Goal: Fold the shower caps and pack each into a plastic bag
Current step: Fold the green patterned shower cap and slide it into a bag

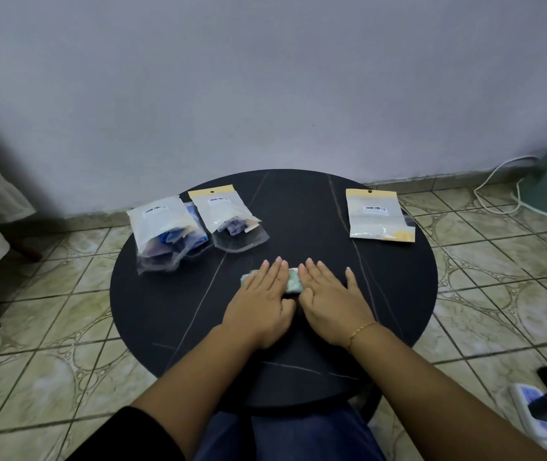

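I saw a round black table (172, 327) on tiled floor (49, 344), three packed bags (162, 234), one empty bag (380, 216), left hand (262, 294) and right hand (328, 294) both flat, pressing one folded cap (293, 281).

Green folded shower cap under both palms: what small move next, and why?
Probably lift the right hand and reach for the flat yellow-topped plastic bag; the green folded shower cap looks pressed compact, the left hand can hold it, and that bag looks unfilled.
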Demonstrator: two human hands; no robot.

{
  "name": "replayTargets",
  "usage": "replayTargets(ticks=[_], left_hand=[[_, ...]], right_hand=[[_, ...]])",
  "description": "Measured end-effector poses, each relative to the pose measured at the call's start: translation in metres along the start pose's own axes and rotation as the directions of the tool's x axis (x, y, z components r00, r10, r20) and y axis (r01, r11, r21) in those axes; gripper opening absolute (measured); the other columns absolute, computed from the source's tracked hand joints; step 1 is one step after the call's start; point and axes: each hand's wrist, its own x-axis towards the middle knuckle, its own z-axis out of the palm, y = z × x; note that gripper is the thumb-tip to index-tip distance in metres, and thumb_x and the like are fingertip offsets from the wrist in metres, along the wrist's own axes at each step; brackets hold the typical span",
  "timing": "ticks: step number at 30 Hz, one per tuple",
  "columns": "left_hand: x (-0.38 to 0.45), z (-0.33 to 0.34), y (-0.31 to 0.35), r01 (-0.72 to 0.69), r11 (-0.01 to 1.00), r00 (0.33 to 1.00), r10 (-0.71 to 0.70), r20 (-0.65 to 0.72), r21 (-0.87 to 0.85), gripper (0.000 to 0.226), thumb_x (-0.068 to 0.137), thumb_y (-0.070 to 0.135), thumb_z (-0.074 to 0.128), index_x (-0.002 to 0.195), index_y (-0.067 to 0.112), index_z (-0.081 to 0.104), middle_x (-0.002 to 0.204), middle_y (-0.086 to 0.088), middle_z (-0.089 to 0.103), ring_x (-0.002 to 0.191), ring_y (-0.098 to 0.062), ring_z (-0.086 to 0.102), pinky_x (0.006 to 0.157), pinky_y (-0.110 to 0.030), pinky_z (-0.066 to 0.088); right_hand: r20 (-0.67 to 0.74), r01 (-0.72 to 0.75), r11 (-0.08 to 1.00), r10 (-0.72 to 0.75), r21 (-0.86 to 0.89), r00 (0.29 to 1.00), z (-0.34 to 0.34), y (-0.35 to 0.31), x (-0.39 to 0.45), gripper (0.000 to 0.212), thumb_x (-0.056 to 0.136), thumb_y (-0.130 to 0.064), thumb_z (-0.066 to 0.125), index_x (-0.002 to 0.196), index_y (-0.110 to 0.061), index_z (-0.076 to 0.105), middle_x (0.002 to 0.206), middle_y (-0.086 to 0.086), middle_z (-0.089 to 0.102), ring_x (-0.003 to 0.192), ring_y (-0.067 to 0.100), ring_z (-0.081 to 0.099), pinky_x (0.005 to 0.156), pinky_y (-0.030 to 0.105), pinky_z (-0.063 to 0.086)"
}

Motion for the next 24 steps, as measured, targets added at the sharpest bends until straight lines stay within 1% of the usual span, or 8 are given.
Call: replayTargets(ticks=[9, 12, 15, 17, 18, 19, 21, 24], left_hand=[[-0.027, -0.002, -0.011, 0.163, 0.986, 0.986, -0.162, -0.032, 0.030, 0.062, 0.097, 0.032, 0.021, 0.151, 0.019, -0.006, 0.159, 0.006, -0.009, 0.144, -0.006, -0.010, 0.118, -0.032, -0.005], [-0.034, -0.001, -0.014, 0.226, 0.974, 0.972, -0.224, -0.075, 0.013, 0.060, 0.097, 0.034, 0.019, 0.152, 0.019, -0.001, 0.159, 0.005, -0.003, 0.145, -0.007, -0.005, 0.119, -0.034, -0.003], [-0.038, 0.000, -0.014, 0.288, 0.956, 0.931, -0.292, -0.217, -0.054, 0.058, 0.097, 0.036, 0.026, 0.151, 0.016, 0.018, 0.158, 0.000, 0.015, 0.145, -0.014, 0.011, 0.117, -0.035, 0.010], [-0.045, 0.001, -0.014, 0.278, 0.950, 0.853, -0.311, -0.420, -0.139, 0.045, 0.095, 0.034, 0.038, 0.134, 0.015, 0.049, 0.141, -0.002, 0.045, 0.132, -0.019, 0.037, 0.106, -0.035, 0.027], [-0.048, 0.001, -0.013, 0.251, 0.956, 0.807, -0.292, -0.513, -0.150, 0.034, 0.093, 0.033, 0.042, 0.117, 0.017, 0.061, 0.123, 0.000, 0.056, 0.118, -0.019, 0.047, 0.096, -0.035, 0.033], [-0.051, 0.001, -0.011, 0.232, 0.963, 0.783, -0.269, -0.561, -0.139, 0.029, 0.093, 0.034, 0.043, 0.100, 0.018, 0.067, 0.106, 0.002, 0.060, 0.104, -0.020, 0.051, 0.087, -0.034, 0.034], [-0.056, 0.003, -0.004, 0.202, 0.977, 0.806, -0.202, -0.556, -0.062, 0.042, 0.093, 0.041, 0.036, 0.081, 0.018, 0.069, 0.088, 0.004, 0.060, 0.089, -0.020, 0.053, 0.078, -0.034, 0.033], [-0.063, 0.005, 0.022, 0.132, 0.988, 0.890, -0.151, -0.429, -0.075, 0.050, 0.098, 0.046, 0.032, 0.080, 0.019, 0.070, 0.087, 0.007, 0.061, 0.091, -0.018, 0.053, 0.082, -0.035, 0.034]], right_hand=[[-0.035, -0.041, 0.999, 0.041, 0.013, 0.999, 0.004, -0.004, -0.011, 0.055, 0.099, -0.029, 0.013, 0.152, -0.022, 0.001, 0.159, -0.009, -0.003, 0.145, 0.007, -0.004, 0.115, 0.046, -0.011], [-0.082, -0.074, 0.996, 0.077, 0.038, 0.994, 0.007, -0.009, -0.018, 0.054, 0.098, -0.029, 0.015, 0.152, -0.022, 0.009, 0.159, -0.007, 0.008, 0.145, 0.011, 0.005, 0.117, 0.046, -0.007], [-0.190, -0.105, 0.994, 0.098, -0.024, 0.977, 0.011, -0.011, -0.030, 0.053, 0.098, -0.031, 0.020, 0.150, -0.019, 0.021, 0.150, -0.001, 0.031, 0.136, 0.019, 0.026, 0.116, 0.043, 0.010], [-0.269, -0.126, 0.990, 0.106, -0.058, 0.957, 0.013, -0.011, -0.038, 0.051, 0.098, -0.032, 0.024, 0.147, -0.019, 0.030, 0.135, 0.001, 0.046, 0.122, 0.022, 0.038, 0.105, 0.038, 0.027], [-0.303, -0.135, 0.989, 0.113, -0.053, 0.946, 0.014, -0.011, -0.041, 0.049, 0.098, -0.032, 0.026, 0.144, -0.020, 0.035, 0.128, 0.002, 0.050, 0.117, 0.023, 0.041, 0.098, 0.036, 0.032], [-0.327, -0.147, 0.989, 0.128, -0.033, 0.936, 0.014, -0.010, -0.043, 0.046, 0.098, -0.032, 0.027, 0.141, -0.021, 0.040, 0.123, 0.002, 0.053, 0.113, 0.023, 0.043, 0.092, 0.035, 0.034], [-0.352, -0.167, 0.986, 0.167, 0.031, 0.921, 0.014, -0.010, -0.045, 0.041, 0.098, -0.033, 0.030, 0.133, -0.023, 0.050, 0.117, 0.001, 0.056, 0.109, 0.022, 0.044, 0.087, 0.034, 0.035], [-0.347, -0.177, 0.973, 0.219, 0.148, 0.912, 0.016, -0.010, -0.047, 0.038, 0.098, -0.036, 0.035, 0.129, -0.026, 0.054, 0.121, -0.001, 0.055, 0.112, 0.021, 0.043, 0.089, 0.033, 0.033]])
